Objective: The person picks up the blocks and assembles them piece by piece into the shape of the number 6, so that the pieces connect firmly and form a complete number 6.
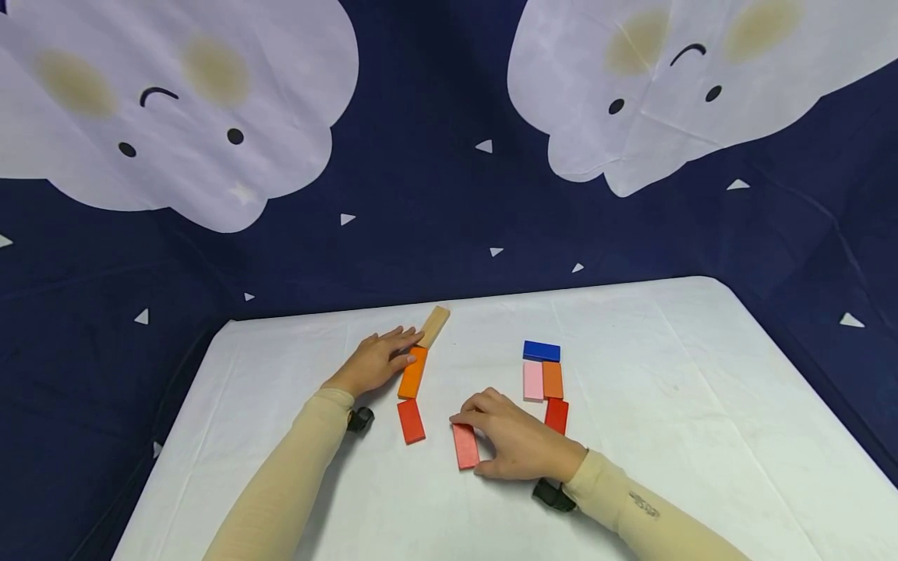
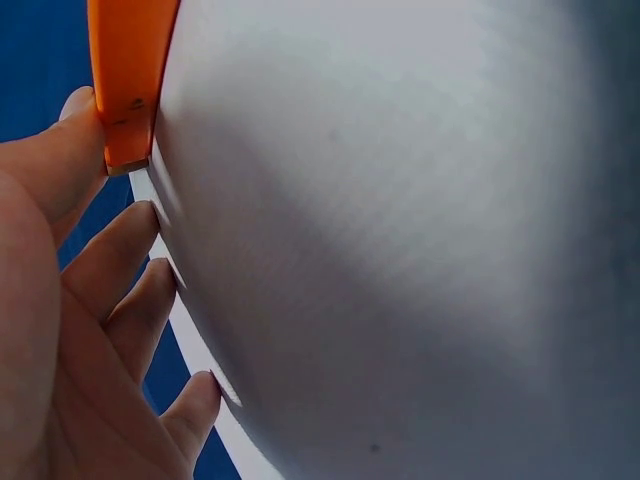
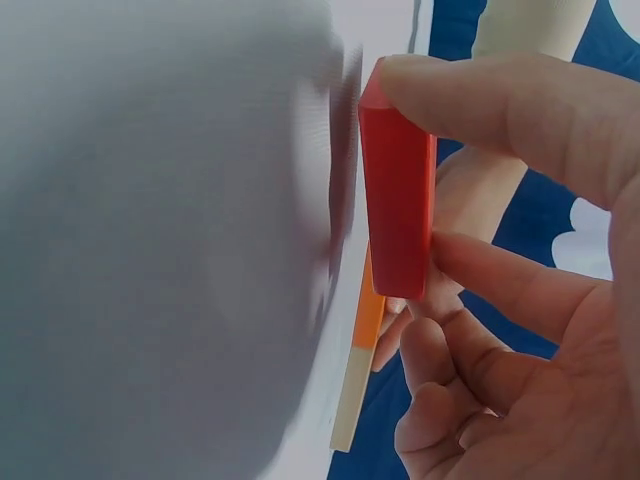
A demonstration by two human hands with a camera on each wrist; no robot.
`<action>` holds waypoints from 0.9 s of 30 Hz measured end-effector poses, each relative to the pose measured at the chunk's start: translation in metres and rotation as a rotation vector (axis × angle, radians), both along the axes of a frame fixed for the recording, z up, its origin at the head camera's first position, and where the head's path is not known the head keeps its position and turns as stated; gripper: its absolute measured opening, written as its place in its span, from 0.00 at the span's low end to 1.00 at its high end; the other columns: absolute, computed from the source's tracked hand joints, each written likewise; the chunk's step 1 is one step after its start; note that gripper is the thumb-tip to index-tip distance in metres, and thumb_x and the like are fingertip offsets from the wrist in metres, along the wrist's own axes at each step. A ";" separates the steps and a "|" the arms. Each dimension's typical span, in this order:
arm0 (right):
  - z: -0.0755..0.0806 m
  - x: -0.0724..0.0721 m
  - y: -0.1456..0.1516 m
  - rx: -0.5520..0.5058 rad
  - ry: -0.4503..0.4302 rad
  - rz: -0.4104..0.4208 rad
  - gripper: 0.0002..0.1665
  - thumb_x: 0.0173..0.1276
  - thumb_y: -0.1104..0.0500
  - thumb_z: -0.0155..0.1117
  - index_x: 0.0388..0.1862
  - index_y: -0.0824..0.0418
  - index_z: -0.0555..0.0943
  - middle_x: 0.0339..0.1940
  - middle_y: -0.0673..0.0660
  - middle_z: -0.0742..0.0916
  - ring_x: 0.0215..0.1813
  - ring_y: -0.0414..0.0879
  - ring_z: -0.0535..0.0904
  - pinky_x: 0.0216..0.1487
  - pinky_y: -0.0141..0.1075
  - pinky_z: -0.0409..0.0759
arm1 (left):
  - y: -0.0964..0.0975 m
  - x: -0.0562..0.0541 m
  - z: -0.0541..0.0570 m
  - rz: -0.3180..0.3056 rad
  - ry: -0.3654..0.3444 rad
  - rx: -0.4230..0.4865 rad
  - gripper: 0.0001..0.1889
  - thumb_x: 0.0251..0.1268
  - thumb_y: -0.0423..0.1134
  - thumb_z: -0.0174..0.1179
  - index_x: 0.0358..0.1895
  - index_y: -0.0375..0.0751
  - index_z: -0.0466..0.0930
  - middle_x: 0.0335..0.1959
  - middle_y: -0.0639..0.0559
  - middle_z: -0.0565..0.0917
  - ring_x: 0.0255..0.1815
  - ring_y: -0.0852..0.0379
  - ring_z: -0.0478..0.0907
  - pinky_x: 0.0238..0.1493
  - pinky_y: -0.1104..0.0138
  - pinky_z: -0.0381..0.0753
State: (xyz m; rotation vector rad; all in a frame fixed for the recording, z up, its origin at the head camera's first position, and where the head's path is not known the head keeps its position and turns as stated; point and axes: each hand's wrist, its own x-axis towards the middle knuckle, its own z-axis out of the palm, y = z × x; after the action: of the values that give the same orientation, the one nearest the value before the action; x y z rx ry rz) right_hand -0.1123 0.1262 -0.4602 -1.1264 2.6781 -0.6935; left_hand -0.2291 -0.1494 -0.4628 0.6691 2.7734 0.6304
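Note:
My right hand [image 1: 521, 438] pinches a salmon-red block [image 1: 465, 446] between thumb and fingers; the right wrist view shows it as a red block [image 3: 400, 190] with the thumb at one end. My left hand [image 1: 377, 361] has its fingers extended, the thumb touching an orange block [image 1: 413, 372] and the index finger by a plain wooden block [image 1: 435, 326]. These two blocks lie end to end. Below the orange one a red block [image 1: 411, 421] lies at an angle. In the left wrist view, the orange block [image 2: 132, 70] meets the thumb.
Right of centre sits another group: a blue block [image 1: 542, 351] on top, a pink block [image 1: 533, 381] and a brownish-orange block [image 1: 553, 380] side by side, and a red block [image 1: 556, 416] partly behind my right hand. A white cloth [image 1: 673, 405] covers the table.

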 end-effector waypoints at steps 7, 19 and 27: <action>0.001 -0.003 -0.006 -0.004 -0.024 0.037 0.35 0.56 0.54 0.78 0.64 0.54 0.80 0.58 0.47 0.81 0.63 0.42 0.69 0.67 0.38 0.72 | 0.000 0.000 0.000 -0.004 -0.001 0.001 0.27 0.79 0.48 0.52 0.77 0.51 0.65 0.77 0.49 0.65 0.80 0.47 0.55 0.77 0.43 0.48; -0.002 -0.009 -0.014 -0.039 -0.035 0.159 0.32 0.55 0.59 0.79 0.61 0.54 0.82 0.59 0.43 0.82 0.64 0.41 0.70 0.68 0.38 0.69 | -0.001 0.000 0.002 -0.013 0.012 0.011 0.27 0.78 0.48 0.53 0.76 0.50 0.66 0.76 0.48 0.65 0.80 0.46 0.55 0.77 0.41 0.48; -0.003 -0.014 -0.017 -0.043 -0.095 0.225 0.34 0.57 0.63 0.75 0.64 0.51 0.81 0.63 0.40 0.81 0.65 0.40 0.69 0.69 0.36 0.68 | -0.001 -0.001 -0.001 -0.020 0.017 0.016 0.26 0.78 0.48 0.53 0.76 0.49 0.67 0.76 0.48 0.66 0.79 0.46 0.56 0.77 0.41 0.48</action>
State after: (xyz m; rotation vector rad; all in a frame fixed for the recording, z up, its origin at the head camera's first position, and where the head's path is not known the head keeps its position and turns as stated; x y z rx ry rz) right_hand -0.1265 0.1096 -0.4633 -1.3432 2.4204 -0.7462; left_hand -0.2303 -0.1501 -0.4639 0.7085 2.7766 0.6462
